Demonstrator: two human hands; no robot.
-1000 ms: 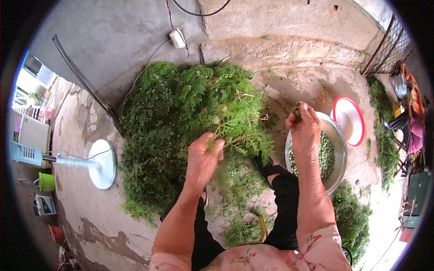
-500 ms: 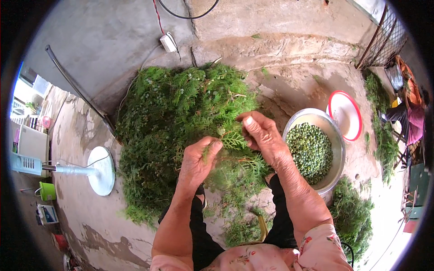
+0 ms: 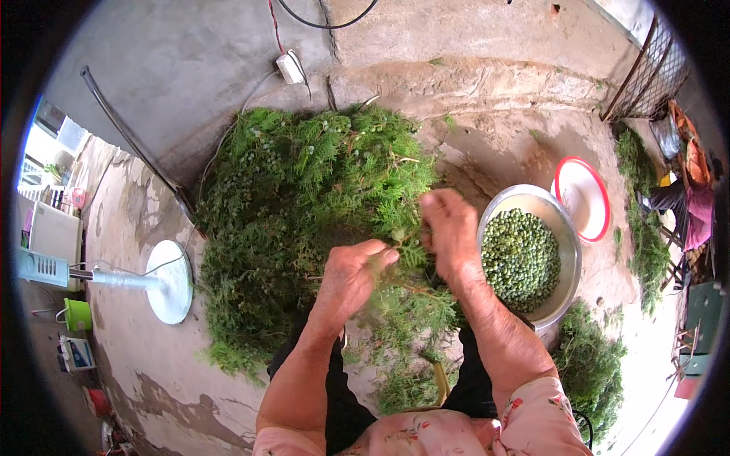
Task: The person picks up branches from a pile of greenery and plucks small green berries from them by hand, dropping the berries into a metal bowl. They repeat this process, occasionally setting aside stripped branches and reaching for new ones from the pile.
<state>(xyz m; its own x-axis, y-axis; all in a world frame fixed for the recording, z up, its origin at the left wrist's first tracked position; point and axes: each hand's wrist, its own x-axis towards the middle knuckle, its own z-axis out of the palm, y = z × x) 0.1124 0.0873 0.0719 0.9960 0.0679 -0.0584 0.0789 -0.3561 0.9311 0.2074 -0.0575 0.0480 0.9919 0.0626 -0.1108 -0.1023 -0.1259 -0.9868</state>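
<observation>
A small evergreen sprig point(image 3: 411, 251) with flat feathery leaves is pinched between the thumb and fingers of my left hand point(image 3: 352, 275). Just right of it, my right hand point(image 3: 452, 232) is closed, its fingers curled toward the sprig's leaves; motion blurs it, and whatever is in the fingers is hidden. Both hands are over the near right side of a big heap of evergreen branches point(image 3: 281, 190) bearing pale green cones. To the right of my right hand stands a metal basin point(image 3: 508, 201), partly filled with small round green cones point(image 3: 521, 257).
A white bowl with a red rim point(image 3: 582, 199) leans beside the basin. More cut greenery point(image 3: 589, 365) lies at the right, and loose sprigs point(image 3: 407, 384) lie between my feet. A stand with a round white base point(image 3: 170, 292) is left of the heap; a wall point(image 3: 456, 38) rises behind.
Both hands have shifted slightly right. My right hand has turned, its fingers now curled inward, while the left still grips the sprig.
</observation>
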